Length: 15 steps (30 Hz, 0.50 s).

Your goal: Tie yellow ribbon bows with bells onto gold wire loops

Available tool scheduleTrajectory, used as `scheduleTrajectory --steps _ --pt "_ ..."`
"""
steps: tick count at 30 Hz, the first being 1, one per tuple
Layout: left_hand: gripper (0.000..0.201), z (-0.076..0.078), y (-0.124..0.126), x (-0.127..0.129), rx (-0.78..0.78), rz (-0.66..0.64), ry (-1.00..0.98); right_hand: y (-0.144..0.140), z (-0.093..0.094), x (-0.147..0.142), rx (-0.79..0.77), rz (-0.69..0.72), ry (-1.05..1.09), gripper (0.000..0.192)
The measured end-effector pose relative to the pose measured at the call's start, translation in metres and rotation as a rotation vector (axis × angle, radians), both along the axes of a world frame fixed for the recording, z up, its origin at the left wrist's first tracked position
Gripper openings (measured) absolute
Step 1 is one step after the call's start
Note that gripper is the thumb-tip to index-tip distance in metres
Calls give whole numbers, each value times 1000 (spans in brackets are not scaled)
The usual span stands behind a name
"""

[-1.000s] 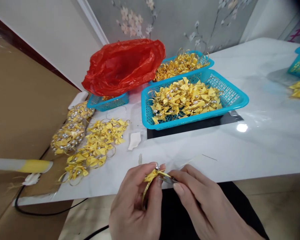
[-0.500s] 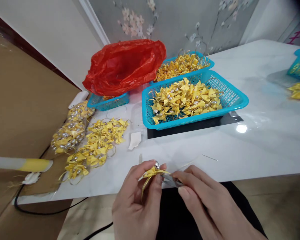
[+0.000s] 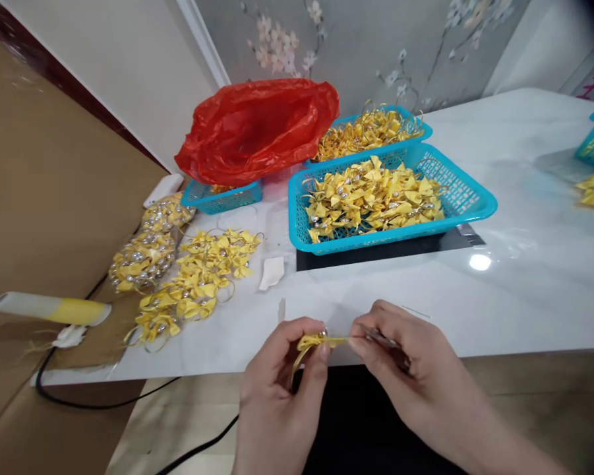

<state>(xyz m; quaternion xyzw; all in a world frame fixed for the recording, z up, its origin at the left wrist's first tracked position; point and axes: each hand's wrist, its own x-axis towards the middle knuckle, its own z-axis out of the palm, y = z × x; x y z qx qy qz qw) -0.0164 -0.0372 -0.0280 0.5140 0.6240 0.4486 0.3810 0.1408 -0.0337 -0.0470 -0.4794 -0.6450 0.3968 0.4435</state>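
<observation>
Near the table's front edge, my left hand (image 3: 287, 389) pinches a yellow ribbon bow (image 3: 308, 342) with a silver bead on it. A loop of ribbon hangs down over the left palm. My right hand (image 3: 405, 369) is closed, its thumb and forefinger pinching a ribbon end (image 3: 339, 341) that stretches straight from the bow. Tucked within the same hand is a metal tool (image 3: 383, 338), perhaps small scissors; the fingers cover most of it. A thin needle-like piece (image 3: 417, 312) lies on the table just behind the right hand.
A blue basket (image 3: 469, 211) of beaded yellow bows stands behind my hands, with another basket (image 3: 428, 130) farther back. Loose bows (image 3: 198, 284) and filled clear bags (image 3: 146, 257) lie left. A red plastic bag (image 3: 257, 132) rests over a small basket (image 3: 237, 200). A white scrap (image 3: 271, 272) lies nearby.
The metal tool's tips, which pointed toward the bow, are now turned back into my right hand. That hand has risen and now pulls the ribbon end taut. The view has shifted slightly.
</observation>
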Motion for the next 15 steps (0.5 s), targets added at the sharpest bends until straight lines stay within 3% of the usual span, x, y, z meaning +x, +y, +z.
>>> scheduleTrajectory --steps 4,8,11,15 --pt "18 -8 3 -5 161 -84 98 -6 3 -1 52 140 6 19" --pt "17 -9 4 -9 100 -71 -44 -15 -1 1 104 289 -235 23" --pt "14 -8 3 -11 17 -80 -208 -20 1 12 124 234 -319 31" --pt "15 -11 1 -11 -1 -80 -355 -18 4 20 346 60 -385 23"
